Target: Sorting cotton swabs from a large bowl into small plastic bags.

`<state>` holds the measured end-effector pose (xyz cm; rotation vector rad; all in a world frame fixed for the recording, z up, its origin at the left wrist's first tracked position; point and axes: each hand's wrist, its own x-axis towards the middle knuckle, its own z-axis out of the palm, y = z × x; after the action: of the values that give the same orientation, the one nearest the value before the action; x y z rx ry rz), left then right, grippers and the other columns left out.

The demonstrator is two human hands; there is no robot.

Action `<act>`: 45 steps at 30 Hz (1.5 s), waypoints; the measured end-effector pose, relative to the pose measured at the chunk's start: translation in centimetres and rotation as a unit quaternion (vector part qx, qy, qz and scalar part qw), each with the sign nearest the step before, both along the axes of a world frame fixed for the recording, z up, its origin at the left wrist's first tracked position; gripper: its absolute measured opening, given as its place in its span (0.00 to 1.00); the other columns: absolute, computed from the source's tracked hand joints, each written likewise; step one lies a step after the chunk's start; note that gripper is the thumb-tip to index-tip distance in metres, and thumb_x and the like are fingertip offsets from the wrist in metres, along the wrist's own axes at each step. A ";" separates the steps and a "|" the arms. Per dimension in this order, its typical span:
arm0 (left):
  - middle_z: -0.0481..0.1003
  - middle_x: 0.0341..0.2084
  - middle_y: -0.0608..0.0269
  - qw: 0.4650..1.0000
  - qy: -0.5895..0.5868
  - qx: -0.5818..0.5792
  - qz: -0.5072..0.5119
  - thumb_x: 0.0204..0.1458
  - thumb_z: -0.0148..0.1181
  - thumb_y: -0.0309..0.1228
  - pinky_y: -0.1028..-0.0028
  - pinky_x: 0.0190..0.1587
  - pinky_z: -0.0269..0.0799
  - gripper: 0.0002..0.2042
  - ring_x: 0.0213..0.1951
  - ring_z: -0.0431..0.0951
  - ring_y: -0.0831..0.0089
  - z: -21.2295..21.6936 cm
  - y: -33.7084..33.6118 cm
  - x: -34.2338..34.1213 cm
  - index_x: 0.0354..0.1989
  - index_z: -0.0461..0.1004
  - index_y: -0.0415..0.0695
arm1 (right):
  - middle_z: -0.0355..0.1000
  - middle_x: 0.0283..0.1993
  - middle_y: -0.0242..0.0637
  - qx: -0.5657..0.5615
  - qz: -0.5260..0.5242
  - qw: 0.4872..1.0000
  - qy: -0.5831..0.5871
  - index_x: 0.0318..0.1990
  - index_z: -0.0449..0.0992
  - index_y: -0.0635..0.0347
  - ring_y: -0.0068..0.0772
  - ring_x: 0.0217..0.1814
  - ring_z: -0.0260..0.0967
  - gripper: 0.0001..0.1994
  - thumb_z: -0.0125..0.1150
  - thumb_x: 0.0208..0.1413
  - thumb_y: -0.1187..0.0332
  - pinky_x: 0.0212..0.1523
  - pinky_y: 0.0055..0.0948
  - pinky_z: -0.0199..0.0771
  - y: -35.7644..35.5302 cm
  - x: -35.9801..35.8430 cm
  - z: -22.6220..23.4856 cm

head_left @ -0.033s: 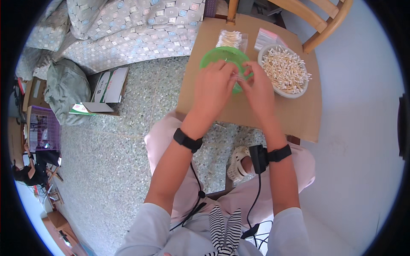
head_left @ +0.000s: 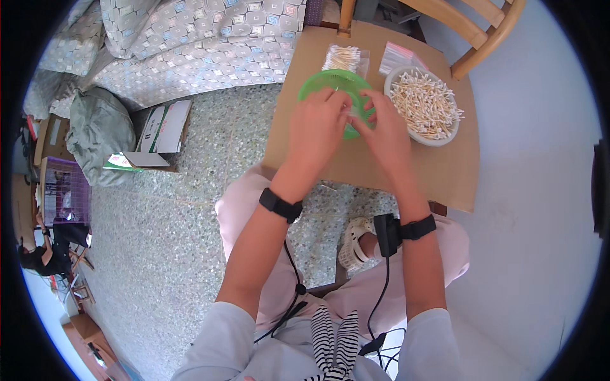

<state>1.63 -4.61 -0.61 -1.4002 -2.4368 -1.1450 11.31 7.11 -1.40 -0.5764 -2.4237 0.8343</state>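
Observation:
Over a green plastic basket (head_left: 337, 77) my two hands come together with a small piece of clear plastic, apparently a bag, between their fingertips. My left hand (head_left: 321, 117) is closed, its thumb and fingers pinching the plastic. My right hand (head_left: 386, 130) is curled, the thumb against the plastic and the fingers bent above it. Both hands partly hide the basket and what lies in it. Just beyond it, a clear bag of cotton swabs (head_left: 343, 58) rests on the cardboard. To the right stands a white bowl (head_left: 438, 141) heaped with loose cotton swabs (head_left: 422, 105).
Flat clear zip bags (head_left: 403, 57) with a pink edge lie behind the bowl. Cardboard (head_left: 438, 181) covers the seat of a wooden chair (head_left: 467, 28). A white wall (head_left: 534, 190) borders the right side. An open carton (head_left: 166, 130) sits on the floor; another person (head_left: 47, 254) sits far left.
My right hand and wrist have shifted slightly to the right, and the fingertips have opened a little away from my left hand. The bowl and basket have stayed in place.

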 end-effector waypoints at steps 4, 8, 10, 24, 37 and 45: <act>0.74 0.31 0.62 0.996 0.009 0.056 0.072 0.47 0.64 0.29 0.61 0.33 0.73 0.08 0.35 0.77 0.59 -1.7 0.6 -1.6 0.36 0.76 0.47 | 0.73 0.40 0.37 -0.007 -0.026 0.999 0.024 0.48 0.75 0.51 0.40 0.35 0.73 0.15 0.65 0.51 0.67 0.38 0.36 0.72 0.9 0.3 1.1; 0.75 0.35 0.62 0.997 -0.052 0.006 0.051 0.46 0.64 0.30 0.58 0.37 0.73 0.15 0.39 0.76 0.58 -1.9 1.4 -1.0 0.44 0.73 0.47 | 0.74 0.42 0.36 0.139 -0.093 0.985 -0.039 0.48 0.76 0.48 0.42 0.38 0.75 0.15 0.64 0.52 0.65 0.38 0.39 0.72 5.8 3.1 0.6; 0.74 0.39 0.58 0.989 -0.137 0.015 0.049 0.45 0.65 0.30 0.60 0.45 0.71 0.25 0.42 0.75 0.56 -2.6 1.7 -0.3 0.55 0.68 0.46 | 0.74 0.43 0.36 0.233 -0.124 0.959 -0.102 0.48 0.76 0.48 0.43 0.39 0.75 0.15 0.64 0.52 0.65 0.39 0.41 0.72 7.7 4.0 -0.3; 0.68 0.44 0.52 0.987 -0.123 0.089 0.053 0.45 0.59 0.24 0.56 0.53 0.62 0.26 0.49 0.66 0.50 -5.5 3.2 -0.6 0.57 0.65 0.45 | 0.80 0.35 0.33 0.148 -0.149 0.955 -0.208 0.39 0.83 0.45 0.39 0.38 0.77 0.08 0.64 0.52 0.62 0.41 0.36 0.76 10.7 3.2 0.1; 0.68 0.53 0.51 0.989 -0.093 0.101 0.057 0.56 0.59 0.32 0.56 0.59 0.59 0.26 0.55 0.65 0.49 -4.3 4.4 1.8 0.63 0.62 0.43 | 0.79 0.40 0.38 0.091 -0.202 0.967 -0.126 0.40 0.82 0.48 0.44 0.44 0.76 0.08 0.58 0.57 0.63 0.44 0.39 0.74 10.4 3.6 1.3; 0.70 0.50 0.52 0.989 -0.070 0.132 -0.001 0.56 0.59 0.32 0.57 0.60 0.58 0.21 0.55 0.65 0.53 -3.9 3.6 0.6 0.58 0.68 0.44 | 0.79 0.37 0.35 0.025 -0.211 0.976 -0.051 0.40 0.81 0.47 0.41 0.38 0.77 0.08 0.61 0.56 0.59 0.38 0.37 0.74 6.3 2.3 5.4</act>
<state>2.28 -0.98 -4.53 -1.2838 -2.2625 -1.5486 13.65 13.39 4.04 -1.0890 -2.2773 0.5730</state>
